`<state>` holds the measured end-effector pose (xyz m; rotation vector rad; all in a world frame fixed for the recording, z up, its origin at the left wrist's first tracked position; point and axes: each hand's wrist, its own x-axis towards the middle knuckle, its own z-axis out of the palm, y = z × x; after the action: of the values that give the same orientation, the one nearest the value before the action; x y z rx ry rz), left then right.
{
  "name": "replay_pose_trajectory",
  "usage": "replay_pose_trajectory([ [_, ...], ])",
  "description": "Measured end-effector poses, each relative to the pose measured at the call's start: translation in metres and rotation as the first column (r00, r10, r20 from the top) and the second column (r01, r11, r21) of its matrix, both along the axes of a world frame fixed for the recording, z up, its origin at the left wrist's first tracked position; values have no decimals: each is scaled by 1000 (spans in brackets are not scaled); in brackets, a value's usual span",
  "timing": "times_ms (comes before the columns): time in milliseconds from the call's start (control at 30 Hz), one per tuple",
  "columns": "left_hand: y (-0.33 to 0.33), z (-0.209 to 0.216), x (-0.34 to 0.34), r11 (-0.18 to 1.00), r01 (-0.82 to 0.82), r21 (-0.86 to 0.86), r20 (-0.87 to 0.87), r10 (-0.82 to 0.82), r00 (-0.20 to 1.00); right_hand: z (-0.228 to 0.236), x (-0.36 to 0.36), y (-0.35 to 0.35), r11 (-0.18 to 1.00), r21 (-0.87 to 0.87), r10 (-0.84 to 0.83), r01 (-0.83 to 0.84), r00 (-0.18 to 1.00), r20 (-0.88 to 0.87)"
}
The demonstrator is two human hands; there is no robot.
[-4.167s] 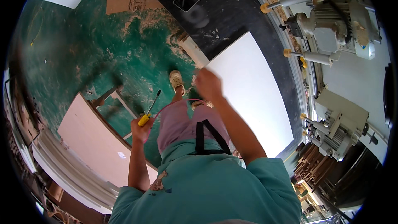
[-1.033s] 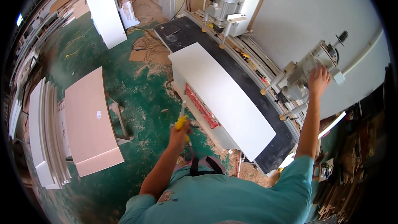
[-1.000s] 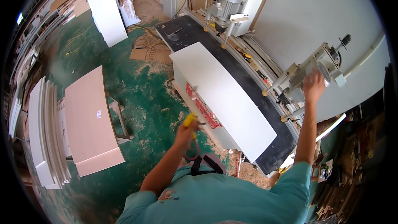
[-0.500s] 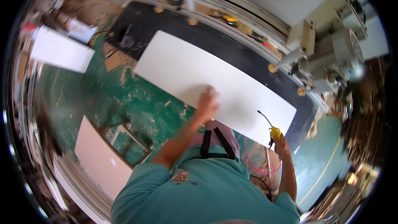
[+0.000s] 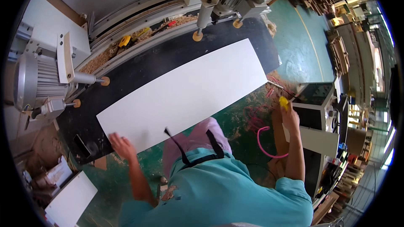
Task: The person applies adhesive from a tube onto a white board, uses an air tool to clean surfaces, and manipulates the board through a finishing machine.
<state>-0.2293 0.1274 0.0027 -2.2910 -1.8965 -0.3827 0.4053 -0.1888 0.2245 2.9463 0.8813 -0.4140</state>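
In the head view, holds the left hand [image 5: 122, 145] open, fingers spread, at the near left corner of a white curved-edge panel [image 5: 185, 96], near a smartphone [image 5: 82, 146]; cannot tell whether touching. Curls the right hand [image 5: 290, 120] around a yellow air blow gun [image 5: 284, 102], trailing a pink hose [image 5: 259, 143], just off the panel's right end. Shows the panel lying flat on a black worktable [image 5: 147, 65]

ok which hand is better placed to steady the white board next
Probably the left hand: it looks empty, at the left end of the white board, while the right hand is off the board, holding a yellow tool.
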Motion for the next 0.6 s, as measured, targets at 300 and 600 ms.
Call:
replay_pose_trajectory([
  [300,-86,49,221,479,783,-398,172,-799,576,51,-122,-38,1000,3,-24,24,987,160],
  [600,-86,19,300,580,781,-233,-236,-812,533,43,-151,-126,935,267,-45,234,824,-565],
])
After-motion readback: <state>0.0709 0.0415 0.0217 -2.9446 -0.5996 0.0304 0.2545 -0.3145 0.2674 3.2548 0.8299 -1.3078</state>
